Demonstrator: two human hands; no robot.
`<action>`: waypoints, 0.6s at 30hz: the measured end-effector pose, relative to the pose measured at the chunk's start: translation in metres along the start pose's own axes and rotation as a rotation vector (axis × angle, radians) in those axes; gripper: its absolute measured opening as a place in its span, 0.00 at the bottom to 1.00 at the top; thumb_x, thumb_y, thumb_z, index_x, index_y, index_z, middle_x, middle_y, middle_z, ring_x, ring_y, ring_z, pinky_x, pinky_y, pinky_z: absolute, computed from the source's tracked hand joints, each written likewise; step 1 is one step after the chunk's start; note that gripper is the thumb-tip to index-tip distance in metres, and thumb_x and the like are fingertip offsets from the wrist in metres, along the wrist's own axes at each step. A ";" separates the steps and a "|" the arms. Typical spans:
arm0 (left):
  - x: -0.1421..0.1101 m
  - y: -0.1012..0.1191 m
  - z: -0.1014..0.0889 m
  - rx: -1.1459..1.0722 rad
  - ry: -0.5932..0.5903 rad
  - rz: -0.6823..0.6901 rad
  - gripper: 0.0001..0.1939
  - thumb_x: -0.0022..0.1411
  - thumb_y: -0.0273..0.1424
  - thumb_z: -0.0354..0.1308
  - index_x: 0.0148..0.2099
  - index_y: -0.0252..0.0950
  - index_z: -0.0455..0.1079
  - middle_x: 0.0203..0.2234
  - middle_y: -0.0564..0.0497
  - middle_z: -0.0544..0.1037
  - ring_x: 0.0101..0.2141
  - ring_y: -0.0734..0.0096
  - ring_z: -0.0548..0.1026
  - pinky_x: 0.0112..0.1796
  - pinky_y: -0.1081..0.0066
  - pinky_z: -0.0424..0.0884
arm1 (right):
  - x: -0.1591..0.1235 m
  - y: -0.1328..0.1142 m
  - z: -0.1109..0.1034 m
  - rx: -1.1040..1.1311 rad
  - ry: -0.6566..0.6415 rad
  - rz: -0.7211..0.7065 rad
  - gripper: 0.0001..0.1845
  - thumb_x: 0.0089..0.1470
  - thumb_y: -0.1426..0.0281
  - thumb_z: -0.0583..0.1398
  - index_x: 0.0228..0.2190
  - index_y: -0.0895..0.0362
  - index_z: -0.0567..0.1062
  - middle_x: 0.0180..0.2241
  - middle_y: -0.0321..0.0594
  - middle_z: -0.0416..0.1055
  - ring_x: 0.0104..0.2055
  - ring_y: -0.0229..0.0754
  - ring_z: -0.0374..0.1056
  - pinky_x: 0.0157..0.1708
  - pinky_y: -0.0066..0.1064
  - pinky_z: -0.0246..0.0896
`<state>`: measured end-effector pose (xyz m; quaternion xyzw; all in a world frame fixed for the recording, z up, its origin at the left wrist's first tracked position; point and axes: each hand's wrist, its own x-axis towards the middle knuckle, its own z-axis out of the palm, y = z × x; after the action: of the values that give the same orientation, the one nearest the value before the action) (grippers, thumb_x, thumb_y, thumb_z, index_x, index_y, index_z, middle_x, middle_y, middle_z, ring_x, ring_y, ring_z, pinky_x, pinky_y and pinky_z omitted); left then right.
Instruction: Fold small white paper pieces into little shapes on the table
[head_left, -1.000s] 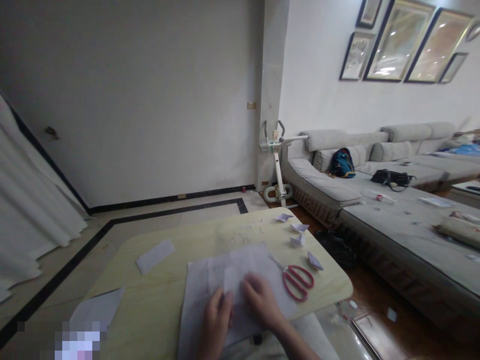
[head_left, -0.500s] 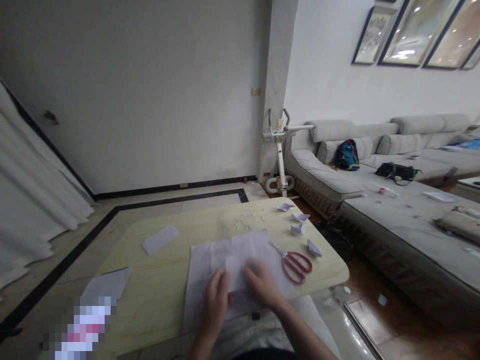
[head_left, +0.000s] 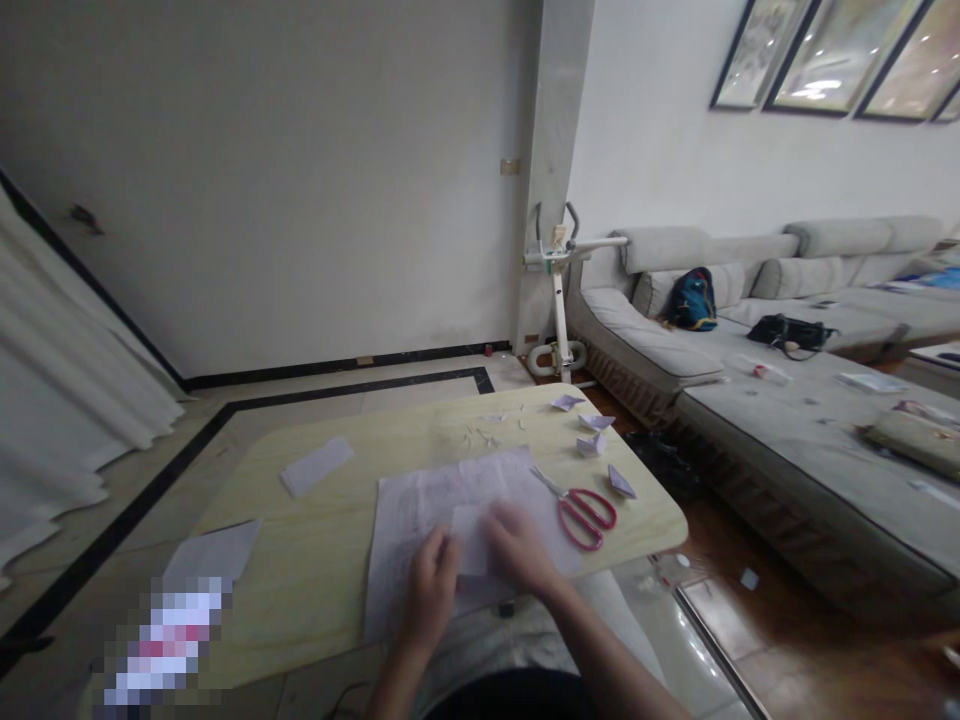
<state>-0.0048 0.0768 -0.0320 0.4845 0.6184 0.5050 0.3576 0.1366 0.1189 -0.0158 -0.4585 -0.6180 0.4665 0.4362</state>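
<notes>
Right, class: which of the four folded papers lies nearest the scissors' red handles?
The frontmost folded paper, lowest in the picture and just beside the scissors; the other three sit farther back along the table.

Surface (head_left: 315,570): pale yellow, faintly veined; large sheet (head_left: 487,475): pale lilac-white, faint grey print; central small paper (head_left: 468,535): plain whitish; scissors (head_left: 567,494): red handles, silver-grey blades; folded paper pieces (head_left: 591,445): pale lilac; oblong paper (head_left: 316,466): plain pale lilac; sofa (head_left: 772,392): light grey, dark piping; backpack (head_left: 694,300): blue with dark parts; handbag (head_left: 787,330): black; curtain (head_left: 75,400): white; tiled floor (head_left: 360,410): beige, black border band; wood floor (head_left: 720,530): reddish brown; picture frames (head_left: 806,111): black
</notes>
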 end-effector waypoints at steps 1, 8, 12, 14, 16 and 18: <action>0.000 -0.001 0.000 0.008 0.011 0.009 0.17 0.56 0.45 0.54 0.34 0.35 0.69 0.26 0.50 0.74 0.30 0.63 0.73 0.30 0.70 0.69 | 0.000 0.000 0.000 -0.001 -0.009 0.002 0.14 0.50 0.64 0.53 0.18 0.56 0.59 0.19 0.30 0.55 0.24 0.34 0.52 0.23 0.25 0.49; 0.001 0.001 0.000 0.008 -0.036 0.034 0.16 0.58 0.45 0.52 0.30 0.37 0.67 0.19 0.55 0.66 0.22 0.68 0.68 0.23 0.72 0.66 | 0.001 0.002 0.003 -0.003 0.011 0.024 0.15 0.54 0.63 0.51 0.19 0.56 0.61 0.19 0.32 0.57 0.25 0.36 0.55 0.23 0.25 0.51; 0.000 0.003 0.000 -0.028 -0.017 -0.019 0.16 0.57 0.46 0.53 0.32 0.37 0.68 0.21 0.53 0.69 0.24 0.67 0.69 0.25 0.72 0.69 | -0.003 -0.010 -0.011 -0.061 0.086 -0.100 0.13 0.55 0.63 0.53 0.23 0.57 0.67 0.23 0.34 0.65 0.27 0.38 0.61 0.28 0.27 0.57; -0.001 0.001 0.002 -0.073 -0.028 -0.084 0.17 0.57 0.46 0.52 0.33 0.37 0.68 0.20 0.55 0.67 0.22 0.70 0.68 0.22 0.73 0.68 | -0.005 -0.020 -0.029 -0.160 0.126 -0.212 0.10 0.56 0.65 0.54 0.29 0.57 0.70 0.27 0.37 0.69 0.30 0.40 0.64 0.31 0.29 0.59; -0.001 0.000 0.004 -0.105 -0.036 -0.112 0.17 0.56 0.46 0.53 0.33 0.37 0.67 0.20 0.57 0.65 0.20 0.73 0.67 0.19 0.75 0.68 | -0.008 -0.027 -0.053 -0.355 0.142 -0.230 0.08 0.56 0.67 0.54 0.34 0.57 0.71 0.30 0.40 0.70 0.32 0.41 0.65 0.33 0.30 0.59; -0.001 -0.001 0.005 -0.120 -0.029 -0.116 0.17 0.55 0.46 0.54 0.33 0.36 0.67 0.20 0.57 0.65 0.19 0.74 0.67 0.19 0.76 0.68 | -0.011 -0.029 -0.079 -0.615 0.122 -0.194 0.07 0.54 0.69 0.56 0.36 0.56 0.71 0.33 0.41 0.70 0.33 0.42 0.66 0.34 0.31 0.59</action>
<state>0.0000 0.0771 -0.0342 0.4327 0.6089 0.5125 0.4234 0.2104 0.1175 0.0258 -0.5349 -0.7435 0.1857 0.3558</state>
